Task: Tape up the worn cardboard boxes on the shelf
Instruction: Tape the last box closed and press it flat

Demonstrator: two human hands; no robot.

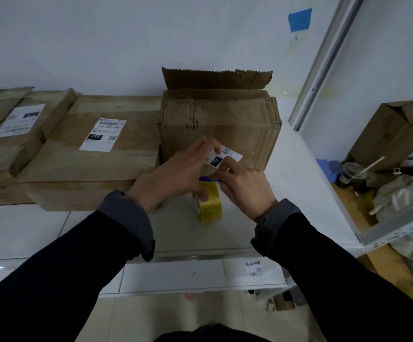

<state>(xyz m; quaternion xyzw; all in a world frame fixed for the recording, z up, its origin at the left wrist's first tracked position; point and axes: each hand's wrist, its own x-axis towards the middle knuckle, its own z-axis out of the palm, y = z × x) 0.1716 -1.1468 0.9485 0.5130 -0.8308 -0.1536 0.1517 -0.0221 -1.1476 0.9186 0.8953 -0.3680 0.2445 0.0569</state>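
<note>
A worn cardboard box (235, 119) with a ragged raised flap stands on the white shelf (294, 183) against the wall. In front of it, my left hand (173, 174) and my right hand (246, 187) meet at a small white label (227, 154) on the box's front. My left fingertips pinch the label's upper left edge and my right fingers pinch its lower edge. A roll of yellowish tape (210, 206) stands on edge under my hands, with my left thumb resting on it. A short blue thing (206, 178) shows between my hands; what it is cannot be told.
Two flat taped boxes (106, 166) (17, 134) with shipping labels lie to the left on the shelf. At the right, a grey metal frame (397, 225) borders a lower area with another box (393, 134), a cup with a straw (351, 174) and bags.
</note>
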